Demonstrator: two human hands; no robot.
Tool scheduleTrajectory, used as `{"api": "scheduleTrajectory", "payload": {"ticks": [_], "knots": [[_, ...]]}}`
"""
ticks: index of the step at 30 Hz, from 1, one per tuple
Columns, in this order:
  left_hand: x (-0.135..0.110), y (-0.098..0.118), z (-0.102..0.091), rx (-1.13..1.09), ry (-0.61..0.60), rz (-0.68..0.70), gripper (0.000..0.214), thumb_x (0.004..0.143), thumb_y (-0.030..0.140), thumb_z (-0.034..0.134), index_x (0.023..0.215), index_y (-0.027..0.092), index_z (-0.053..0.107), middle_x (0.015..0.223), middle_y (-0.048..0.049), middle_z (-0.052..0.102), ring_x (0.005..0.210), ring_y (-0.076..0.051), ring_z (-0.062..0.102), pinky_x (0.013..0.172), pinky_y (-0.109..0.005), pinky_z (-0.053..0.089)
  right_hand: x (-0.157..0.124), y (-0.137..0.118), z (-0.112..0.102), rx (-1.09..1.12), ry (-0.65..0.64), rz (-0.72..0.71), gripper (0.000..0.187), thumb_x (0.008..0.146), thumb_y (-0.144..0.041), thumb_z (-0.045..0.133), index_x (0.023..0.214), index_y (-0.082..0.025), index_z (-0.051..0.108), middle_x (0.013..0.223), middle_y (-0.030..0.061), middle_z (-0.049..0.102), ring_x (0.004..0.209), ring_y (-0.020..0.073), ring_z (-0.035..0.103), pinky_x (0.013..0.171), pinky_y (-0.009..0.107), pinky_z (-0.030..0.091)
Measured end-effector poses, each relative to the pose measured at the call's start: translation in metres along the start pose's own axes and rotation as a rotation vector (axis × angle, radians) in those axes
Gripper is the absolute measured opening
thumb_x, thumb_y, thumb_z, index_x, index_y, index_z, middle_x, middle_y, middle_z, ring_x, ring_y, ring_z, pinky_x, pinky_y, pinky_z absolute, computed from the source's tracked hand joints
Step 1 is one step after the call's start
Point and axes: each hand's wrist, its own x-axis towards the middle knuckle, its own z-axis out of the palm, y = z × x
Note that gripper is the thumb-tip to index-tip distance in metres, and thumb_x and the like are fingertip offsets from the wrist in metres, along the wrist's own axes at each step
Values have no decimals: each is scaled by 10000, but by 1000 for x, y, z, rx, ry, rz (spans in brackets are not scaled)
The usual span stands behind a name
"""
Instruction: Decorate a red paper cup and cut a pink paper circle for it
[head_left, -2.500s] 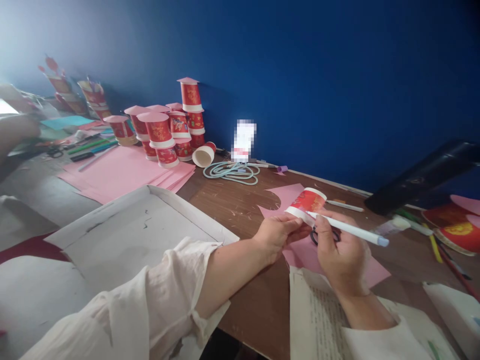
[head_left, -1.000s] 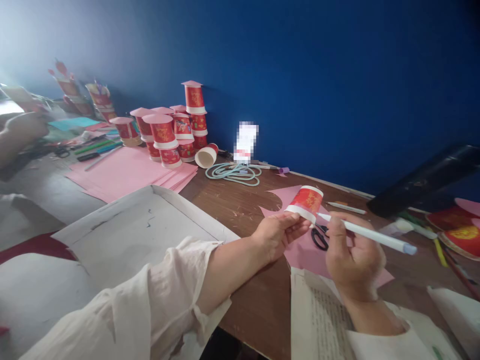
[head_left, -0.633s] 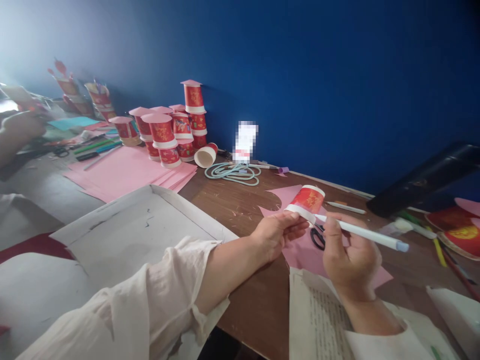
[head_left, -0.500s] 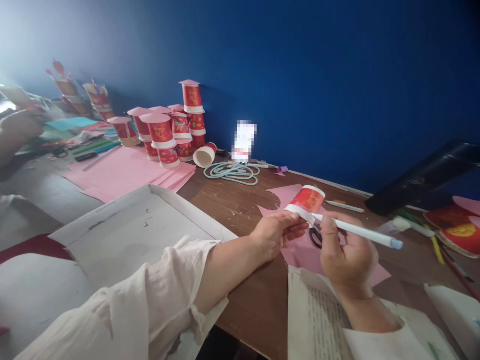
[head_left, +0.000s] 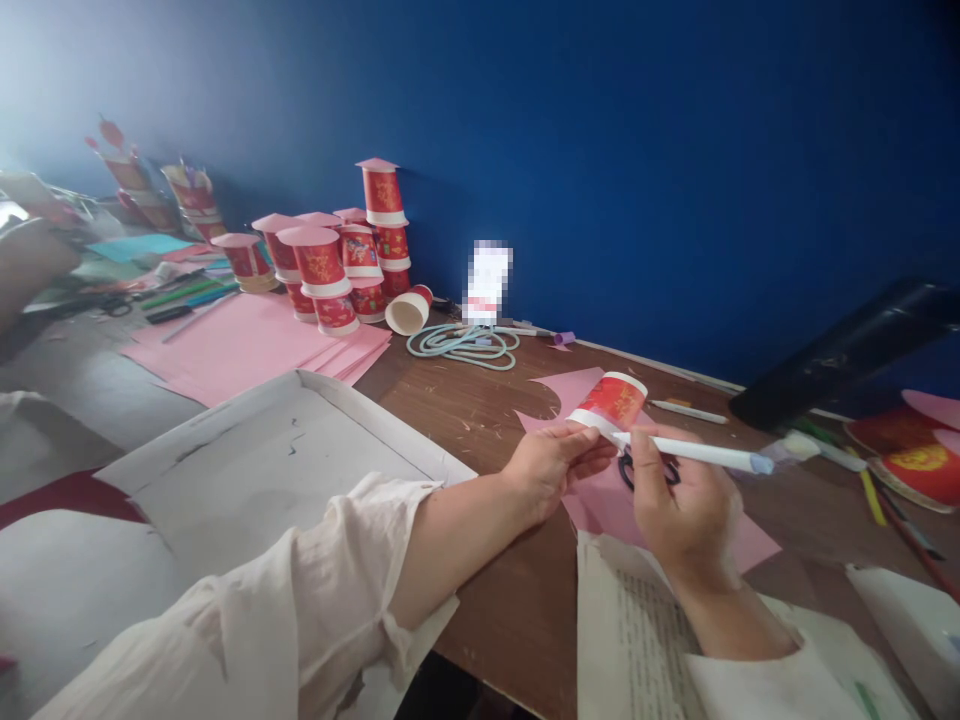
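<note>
My left hand (head_left: pixel 553 462) grips a red paper cup (head_left: pixel 611 404) with a white rim, held on its side above the table. In my right hand (head_left: pixel 679 508) is a white pen (head_left: pixel 694 453) with a pale blue end; its tip rests against the cup's rim. Beneath both hands lies a cut sheet of pink paper (head_left: pixel 607 500). Black scissors (head_left: pixel 628 470) lie on it, partly hidden by my right hand.
Stacked red cups with pink lids (head_left: pixel 337 260) stand by the blue wall, beside pink paper sheets (head_left: pixel 247 345) and a coiled cord (head_left: pixel 465 343). A grey cardboard tray (head_left: pixel 285 460) lies at left. A black tube (head_left: pixel 847 350), markers and red paper are at right. Another person's hand (head_left: pixel 26 262) shows far left.
My right hand drew back to the right with the pen, then came in again; the pen tip now touches the cup's rim. The cup has barely moved.
</note>
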Motion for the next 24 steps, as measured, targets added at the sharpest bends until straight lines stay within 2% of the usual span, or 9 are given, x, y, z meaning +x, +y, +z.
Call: {"api": "scheduleTrajectory", "payload": {"ticks": [8, 16, 21, 24], "knots": [[1, -1, -1, 7, 13, 19, 74, 833, 122, 711, 793, 67, 740, 805, -101, 723, 746, -127, 675, 987, -339, 505, 0, 1, 0, -11, -2, -31, 185, 956, -308, 566, 948, -171, 690, 836, 78, 742, 773, 197, 696, 696, 280, 510], [-1, 0, 1, -3, 5, 44, 91, 857, 95, 666, 825, 58, 743, 800, -97, 722, 739, -119, 673, 972, -318, 511, -1, 1, 1, -9, 1, -26, 188, 956, -315, 565, 948, -176, 691, 834, 78, 738, 758, 199, 689, 679, 288, 508], [-3, 1, 4, -43, 45, 12, 144, 890, 77, 601, 826, 72, 731, 795, -90, 723, 714, -111, 673, 961, -308, 527, -1, -2, -1, 5, 92, 42, 196, 959, -308, 556, 996, -171, 690, 901, 93, 738, 810, 214, 691, 754, 336, 530], [-3, 2, 5, -44, 48, -9, 142, 891, 79, 598, 836, 73, 728, 805, -94, 727, 710, -113, 676, 971, -314, 525, -1, -2, -2, -3, 105, 55, 201, 961, -313, 555, 985, -169, 692, 895, 95, 737, 818, 219, 693, 765, 348, 535]]}}
